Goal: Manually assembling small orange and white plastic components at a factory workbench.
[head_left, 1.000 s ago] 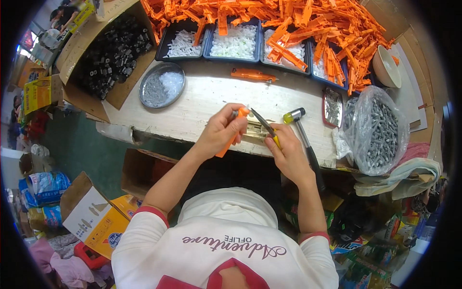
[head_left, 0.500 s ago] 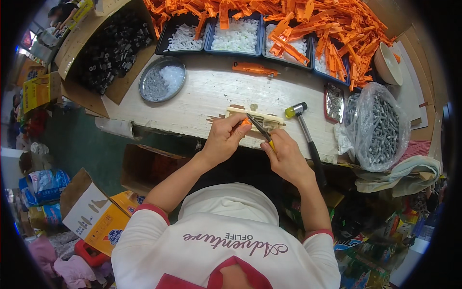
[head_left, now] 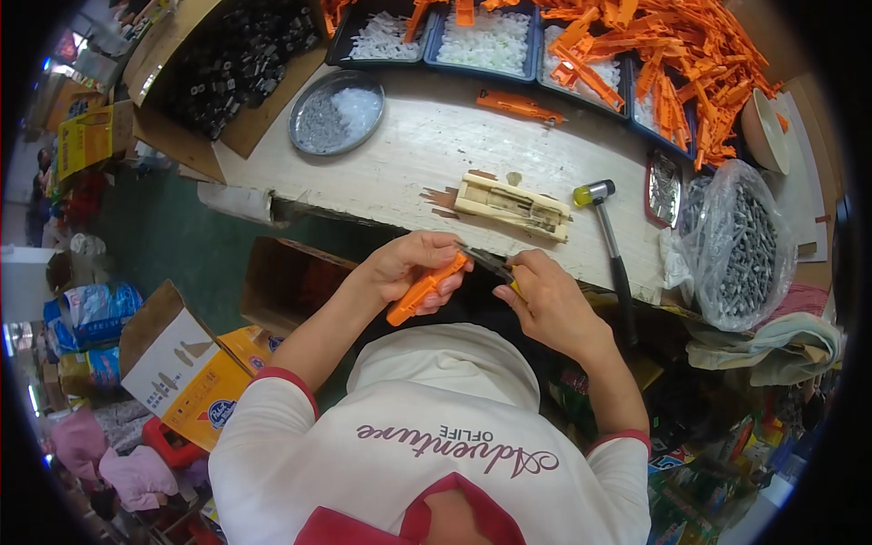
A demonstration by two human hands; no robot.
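Observation:
My left hand [head_left: 406, 262] is closed around an orange plastic casing [head_left: 421, 294], long and narrow, held slantwise just off the bench's front edge. In my right hand [head_left: 556, 304] is a pair of pliers [head_left: 489, 262] with yellow handles and a dark, slim nose. The pliers' tip is at the upper end of the casing; fingers hide whether it grips anything there. Beyond both hands, a cream-coloured slotted fixture [head_left: 513, 207] lies on the bench with nothing orange in it. A similar orange casing [head_left: 520, 107] rests farther back.
A mallet [head_left: 610, 236] lies right of the fixture, its handle over the edge. Round metal dish [head_left: 302, 134] of small parts at left; black trays [head_left: 427, 56] and piled orange casings [head_left: 699, 54] behind. At right are a red-rimmed tin [head_left: 661, 189] and a bag of grey screw-like pieces [head_left: 740, 250].
Both hands have come back from over the fixture toward my body, bringing the orange casing and the pliers. More of the casing shows now, and the fixture is uncovered. The whole view has shifted slightly.

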